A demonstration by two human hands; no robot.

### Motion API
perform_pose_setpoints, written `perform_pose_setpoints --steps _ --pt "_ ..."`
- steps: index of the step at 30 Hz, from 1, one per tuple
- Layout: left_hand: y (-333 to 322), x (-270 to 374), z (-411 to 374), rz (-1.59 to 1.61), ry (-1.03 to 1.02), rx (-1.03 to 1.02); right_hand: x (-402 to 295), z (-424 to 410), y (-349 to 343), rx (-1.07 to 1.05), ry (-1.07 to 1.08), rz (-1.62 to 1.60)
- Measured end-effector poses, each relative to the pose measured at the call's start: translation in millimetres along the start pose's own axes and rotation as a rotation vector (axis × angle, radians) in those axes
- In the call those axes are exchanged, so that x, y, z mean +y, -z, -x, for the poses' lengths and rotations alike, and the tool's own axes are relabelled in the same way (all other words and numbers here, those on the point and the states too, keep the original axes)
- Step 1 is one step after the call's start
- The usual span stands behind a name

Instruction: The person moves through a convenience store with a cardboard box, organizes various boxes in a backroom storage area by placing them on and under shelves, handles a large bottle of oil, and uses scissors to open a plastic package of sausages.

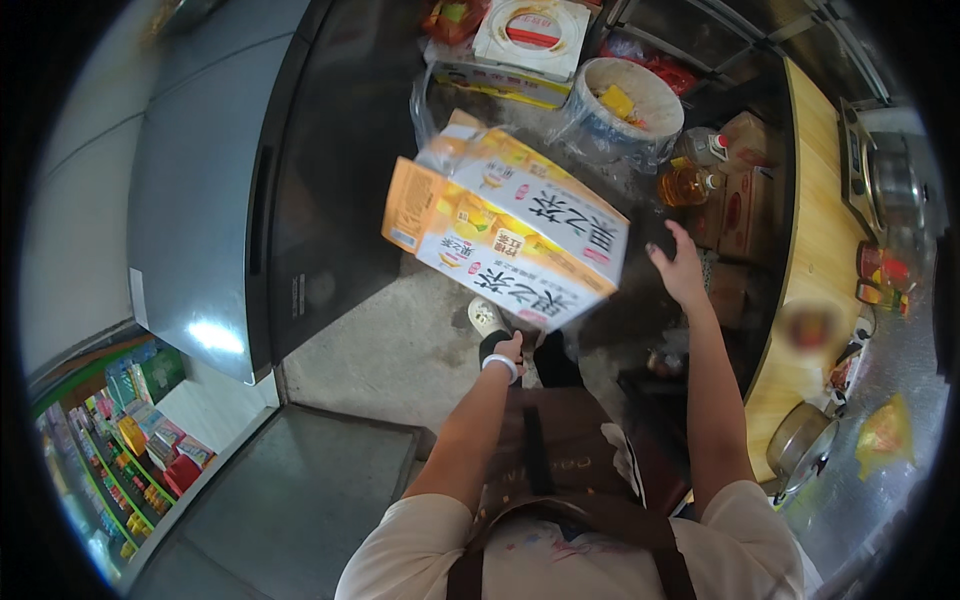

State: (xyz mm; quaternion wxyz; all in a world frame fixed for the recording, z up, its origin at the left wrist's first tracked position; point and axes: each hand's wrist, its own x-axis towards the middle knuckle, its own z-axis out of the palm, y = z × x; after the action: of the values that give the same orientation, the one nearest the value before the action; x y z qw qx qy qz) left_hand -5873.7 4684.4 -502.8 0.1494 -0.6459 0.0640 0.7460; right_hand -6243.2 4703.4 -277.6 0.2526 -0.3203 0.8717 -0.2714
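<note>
A printed cardboard drink carton, white, yellow and orange with lemon pictures, is tilted in front of me. An end flap sticks out on its left. Whether it touches the floor cannot be told. My right hand is right of the carton, apart from it, with thumb and fingers spread and nothing in them. Low before my apron, my left hand is just below the carton's near edge, a pale bangle on the wrist. It appears to hold nothing; some of its fingers are hard to see.
A dark-fronted refrigerator stands at left. Beyond the carton are a bag-lined bucket with waste and an opened box. Oil bottles sit beside cartons under the wooden counter. Pots stand at right.
</note>
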Motion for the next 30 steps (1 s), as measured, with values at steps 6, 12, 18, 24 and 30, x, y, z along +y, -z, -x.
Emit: perform_pose_setpoints --steps 6,12,18,24,30 --pt "12 30 146 -1.059 -0.964 0.065 23 95 18 -0.272 -0.085 0.236" --pt "132 209 346 -1.355 -1.526 1.429 71 177 -1 -0.507 -0.447 0.379" --pt "155 269 394 -1.326 -1.339 1.518 163 180 -53 -0.432 -0.677 -0.117" --pt "155 266 395 -1.369 -1.270 1.563 63 98 -49 -0.400 -0.285 0.059" --pt "134 279 396 -1.382 -1.203 1.569 -12 41 -26 -0.387 -0.206 0.026"
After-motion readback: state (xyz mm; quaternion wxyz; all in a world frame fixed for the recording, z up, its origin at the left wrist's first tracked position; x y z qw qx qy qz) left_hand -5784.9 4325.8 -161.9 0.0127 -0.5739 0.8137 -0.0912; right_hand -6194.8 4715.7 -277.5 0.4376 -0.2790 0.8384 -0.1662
